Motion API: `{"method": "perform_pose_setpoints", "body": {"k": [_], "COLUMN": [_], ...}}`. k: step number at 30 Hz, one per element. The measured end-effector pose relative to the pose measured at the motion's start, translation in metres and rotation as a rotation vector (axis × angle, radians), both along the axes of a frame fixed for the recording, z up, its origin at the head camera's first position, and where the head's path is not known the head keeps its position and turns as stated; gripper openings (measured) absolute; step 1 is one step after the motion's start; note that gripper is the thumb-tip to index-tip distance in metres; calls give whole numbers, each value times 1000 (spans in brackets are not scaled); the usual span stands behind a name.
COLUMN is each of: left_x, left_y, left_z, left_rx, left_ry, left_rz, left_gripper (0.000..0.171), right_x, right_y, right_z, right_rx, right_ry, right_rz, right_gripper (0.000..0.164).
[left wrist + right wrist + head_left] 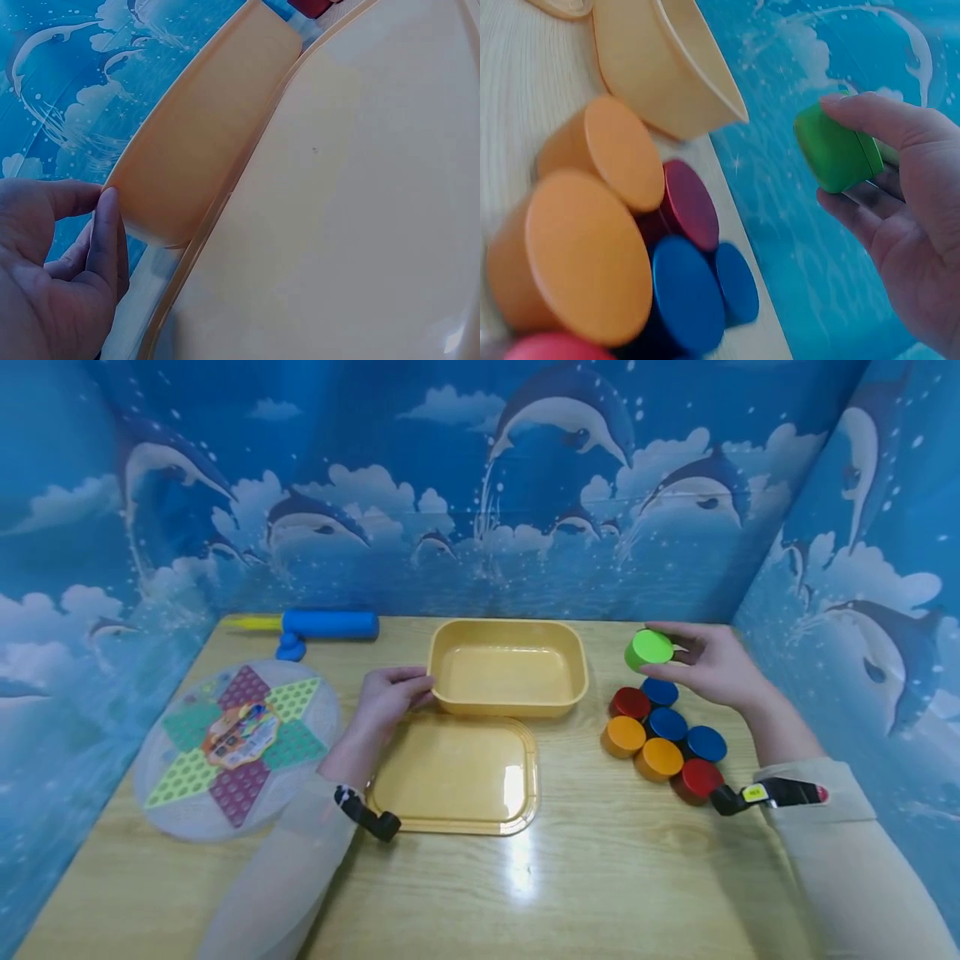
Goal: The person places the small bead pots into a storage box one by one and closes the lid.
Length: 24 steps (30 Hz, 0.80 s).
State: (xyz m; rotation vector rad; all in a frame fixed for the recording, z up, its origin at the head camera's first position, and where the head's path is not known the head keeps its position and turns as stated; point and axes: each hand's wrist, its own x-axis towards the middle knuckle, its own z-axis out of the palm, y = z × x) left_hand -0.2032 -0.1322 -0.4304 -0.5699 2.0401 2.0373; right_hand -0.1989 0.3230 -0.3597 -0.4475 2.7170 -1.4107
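Observation:
My left hand (393,697) pinches the rim of a yellow plastic box (510,706) at its left side; the left wrist view shows thumb and fingertips at the box's corner. Inside, the box holds nothing that I can see. In front of it lies its flat yellow lid (450,772). A green cylinder (648,649) is between the thumb and fingers of my right hand (708,664), raised above the back right of the table. Below that hand, several short cylinders stand close together: orange (622,737), red (697,779) and blue (667,724).
A round star-patterned game board (240,747) lies at the left. Behind it is a blue pump (330,624) with a yellow tip, with a small blue piece (290,647) beside it. A dolphin-printed curtain (480,485) borders the table's back and sides.

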Motion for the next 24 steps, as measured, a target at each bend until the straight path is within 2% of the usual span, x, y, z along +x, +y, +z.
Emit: {"method": "perform_pose_setpoints", "body": {"k": [12, 24], "left_x": [0, 1], "left_y": [1, 0], "left_z": [2, 0], "left_rx": [12, 5], "left_ry": [-3, -7], "left_rz": [0, 7], "left_gripper": [31, 30], "right_x": [-16, -31], "right_y": [-42, -76], "right_z": [3, -5], "right_rx": [-65, -112], "right_ry": [-28, -94], "right_rz": [79, 141], "right_gripper": [62, 63]}}
